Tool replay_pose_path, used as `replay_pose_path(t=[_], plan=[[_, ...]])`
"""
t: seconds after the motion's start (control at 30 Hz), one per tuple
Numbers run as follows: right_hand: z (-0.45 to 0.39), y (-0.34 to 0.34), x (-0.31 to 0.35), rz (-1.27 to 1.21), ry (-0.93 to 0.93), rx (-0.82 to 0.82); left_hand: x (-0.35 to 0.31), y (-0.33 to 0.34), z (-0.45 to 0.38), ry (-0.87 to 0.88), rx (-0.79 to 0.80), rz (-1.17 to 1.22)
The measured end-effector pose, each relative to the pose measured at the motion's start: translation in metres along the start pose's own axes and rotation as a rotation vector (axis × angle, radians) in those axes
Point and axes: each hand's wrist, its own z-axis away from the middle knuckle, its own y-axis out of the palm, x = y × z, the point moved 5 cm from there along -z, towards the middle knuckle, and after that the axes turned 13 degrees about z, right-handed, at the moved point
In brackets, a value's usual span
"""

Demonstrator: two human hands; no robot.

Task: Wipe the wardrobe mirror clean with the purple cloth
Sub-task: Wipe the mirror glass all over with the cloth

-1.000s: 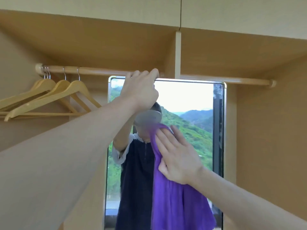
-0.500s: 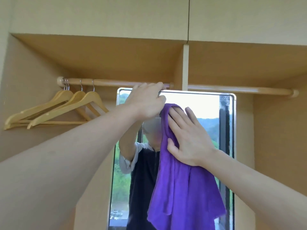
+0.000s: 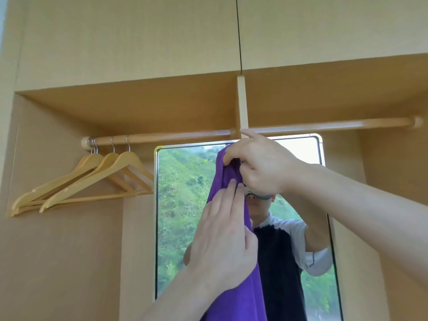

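The wardrobe mirror (image 3: 183, 205) stands upright at the back of the open wardrobe and reflects green hills and a person. The purple cloth (image 3: 218, 179) hangs down the glass from just under the mirror's top edge to the bottom of the view. My right hand (image 3: 261, 165) reaches in from the right and grips the bunched top of the cloth with curled fingers, its index finger pointing up at the rail. Lower down, my left hand (image 3: 224, 239) lies flat on the cloth with straight fingers, pressing it toward the glass.
A wooden clothes rail (image 3: 173, 137) runs across just above the mirror, with a vertical post (image 3: 242, 105) at its middle. Several empty wooden hangers (image 3: 104, 179) hang at the rail's left end. Wardrobe side walls close in on both sides.
My left hand came down from the mirror's top edge onto the cloth. My right hand rose to the cloth's top and took hold of it. The view tilted upward.
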Motion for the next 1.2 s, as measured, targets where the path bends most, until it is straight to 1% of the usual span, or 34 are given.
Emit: replay_pose_path(t=[0.17,0.27,0.33,0.37,0.43,0.47,0.5,0.53,0.57,0.6,0.63,0.7,0.73,0.77,0.8,0.87,1.0,1.2], plan=[[0.003,-0.002,-0.006,-0.046,0.044,-0.032,0.015,0.004,-0.015,-0.024,-0.057,-0.061],[0.006,-0.006,-0.012,-0.033,0.084,-0.108,0.03,0.0,-0.023,0.003,-0.085,-0.017],[0.008,-0.004,-0.014,-0.119,0.1,-0.158,0.036,-0.004,-0.027,-0.004,-0.103,0.053],[0.009,-0.003,-0.017,-0.231,0.123,-0.183,0.037,-0.005,-0.029,-0.002,-0.105,0.073],[0.01,-0.006,-0.025,-0.489,0.218,-0.283,0.037,-0.003,-0.033,0.018,-0.086,0.056],[0.011,-0.009,-0.031,-0.521,0.261,-0.37,0.037,0.0,-0.035,0.034,-0.075,0.02],[0.01,-0.013,-0.036,-0.454,0.294,-0.454,0.037,0.002,-0.036,0.048,-0.067,-0.024],[0.008,-0.017,-0.041,-0.332,0.328,-0.498,0.037,0.004,-0.037,0.057,-0.065,-0.064],[0.004,-0.019,-0.046,-0.198,0.374,-0.492,0.037,0.006,-0.038,0.061,-0.067,-0.094],[-0.003,-0.018,-0.051,-0.091,0.443,-0.434,0.037,0.007,-0.039,0.06,-0.071,-0.116],[-0.01,-0.017,-0.056,-0.038,0.53,-0.342,0.037,0.008,-0.04,0.055,-0.074,-0.132],[-0.025,-0.01,-0.064,-0.044,0.705,-0.125,0.038,0.009,-0.042,0.037,-0.082,-0.146],[-0.031,-0.004,-0.065,-0.043,0.749,-0.026,0.038,0.009,-0.043,0.025,-0.086,-0.149],[-0.036,0.001,-0.066,-0.011,0.753,0.044,0.039,0.008,-0.043,0.013,-0.089,-0.152],[-0.04,0.006,-0.066,0.036,0.739,0.078,0.04,0.007,-0.043,0.002,-0.093,-0.154],[-0.041,0.011,-0.067,0.089,0.725,0.062,0.043,0.003,-0.044,-0.013,-0.107,-0.157],[-0.039,0.011,-0.068,0.093,0.738,0.053,0.047,-0.011,-0.053,-0.028,-0.16,-0.176],[-0.04,0.014,-0.067,0.138,0.751,0.034,0.073,-0.036,-0.06,-0.069,-0.188,-0.133]])
